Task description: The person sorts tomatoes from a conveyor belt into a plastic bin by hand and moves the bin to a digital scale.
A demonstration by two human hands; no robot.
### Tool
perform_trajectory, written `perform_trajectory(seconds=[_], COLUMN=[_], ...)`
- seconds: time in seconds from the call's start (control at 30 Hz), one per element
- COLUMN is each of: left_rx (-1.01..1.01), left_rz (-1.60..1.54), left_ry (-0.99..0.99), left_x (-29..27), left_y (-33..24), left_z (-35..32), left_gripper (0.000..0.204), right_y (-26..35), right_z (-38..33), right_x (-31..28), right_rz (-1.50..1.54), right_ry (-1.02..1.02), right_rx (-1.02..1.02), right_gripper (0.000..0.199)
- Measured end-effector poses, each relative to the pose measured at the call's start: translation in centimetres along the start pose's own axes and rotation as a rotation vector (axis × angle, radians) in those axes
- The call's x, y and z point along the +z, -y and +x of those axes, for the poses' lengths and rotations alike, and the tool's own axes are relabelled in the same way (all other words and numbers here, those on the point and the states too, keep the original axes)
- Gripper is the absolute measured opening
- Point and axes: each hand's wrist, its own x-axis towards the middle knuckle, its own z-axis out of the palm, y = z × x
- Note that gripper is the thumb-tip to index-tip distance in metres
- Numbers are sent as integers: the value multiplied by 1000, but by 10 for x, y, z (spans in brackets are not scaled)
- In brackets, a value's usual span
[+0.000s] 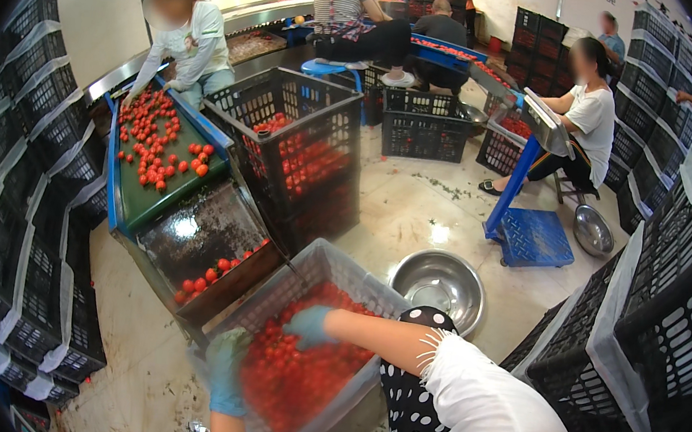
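Observation:
A crate [361, 272] lined with translucent plastic stands in front of me, filled with small red tomatoes [285, 395]; those nearest me are blurred. My right hand [309, 325], in a blue glove, reaches over from the right onto the tomatoes. Its fingers point left and look apart, with the tips among the fruit. At the crate's left side is my left hand [228, 370], also gloved in blue. Blur hides how its fingers are bent and whether they grip the crate wall.
A metal chute [201, 230] with a few tomatoes ends by the crate, below a green conveyor belt [154, 200]. A steel bowl [440, 287] and a blue scale [533, 238] stand to the right. Black crates [26, 208] are stacked on both sides. Several people work beyond.

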Motion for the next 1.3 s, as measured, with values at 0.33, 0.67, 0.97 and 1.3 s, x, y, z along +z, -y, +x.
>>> perform_trajectory(seconds=[0.33,0.67,0.97,1.3], left_rx=[-26,-14,5,-11], left_rz=[57,83,66,87], left_ry=[6,-11,24,27], left_x=[7,6,1,7], left_y=[-7,-4,1,0], left_z=[-3,-2,0,-1], left_gripper=[24,24,22,20], right_y=[-2,4,4,2], right_z=[9,5,4,6], right_x=[9,3,3,8], right_rz=[18,1,5,0], right_ry=[9,-1,14,16], right_rx=[9,14,15,21], right_gripper=[55,56,56,56])
